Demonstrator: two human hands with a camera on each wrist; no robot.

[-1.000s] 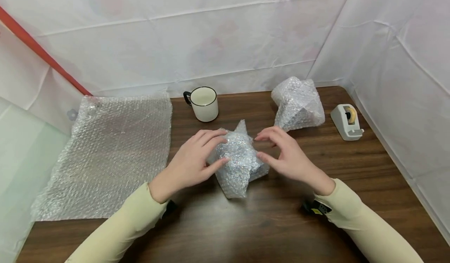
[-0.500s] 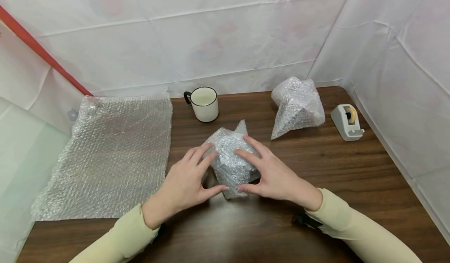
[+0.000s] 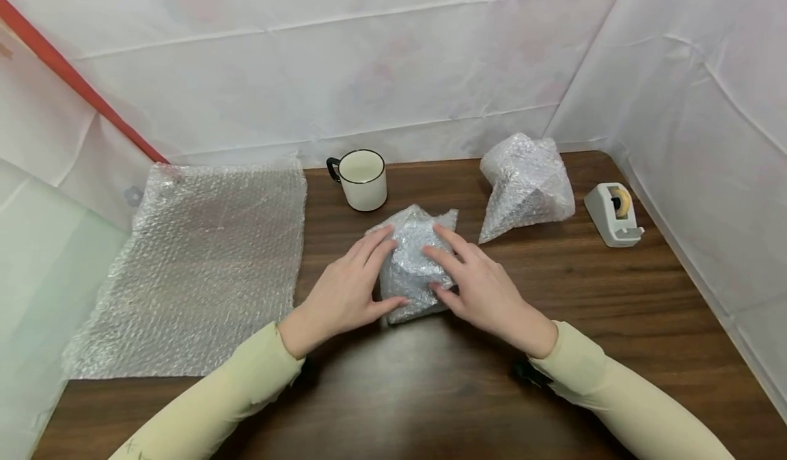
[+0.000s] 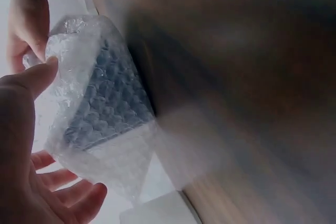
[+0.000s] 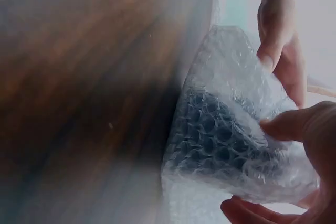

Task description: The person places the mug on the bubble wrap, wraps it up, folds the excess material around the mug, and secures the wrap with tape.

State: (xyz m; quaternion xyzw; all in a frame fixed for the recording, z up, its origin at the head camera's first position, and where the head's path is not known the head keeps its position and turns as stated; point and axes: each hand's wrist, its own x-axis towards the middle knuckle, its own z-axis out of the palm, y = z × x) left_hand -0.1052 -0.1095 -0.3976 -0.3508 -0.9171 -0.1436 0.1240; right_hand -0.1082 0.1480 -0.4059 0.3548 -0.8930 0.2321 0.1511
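A bubble-wrapped bundle [image 3: 410, 258] sits on the wooden table in front of the person, loose corners of wrap sticking out. Something dark shows through the bubbles in both wrist views [image 4: 107, 100]. The left hand [image 3: 344, 288] holds the bundle's left side, its thumb on the near part and its fingers along the far part. From the right, the right hand [image 3: 492, 297] grips it with spread, bent fingers on top and the thumb [image 5: 289, 124] pressing the wrap. The item's shape is hidden by the wrap.
A flat bubble wrap sheet [image 3: 209, 268] covers the table's left side. Behind the bundle stands a white mug [image 3: 364, 185] with a black handle. A second wrapped bundle [image 3: 527, 190] lies at the back right, beside a tape dispenser [image 3: 613, 215]. White cloth [image 3: 393, 63] hangs behind the table.
Both hands have closed in on the bundle from its sides. It has been turned a little, and its near flap now lies closer in. The head view has shifted slightly.
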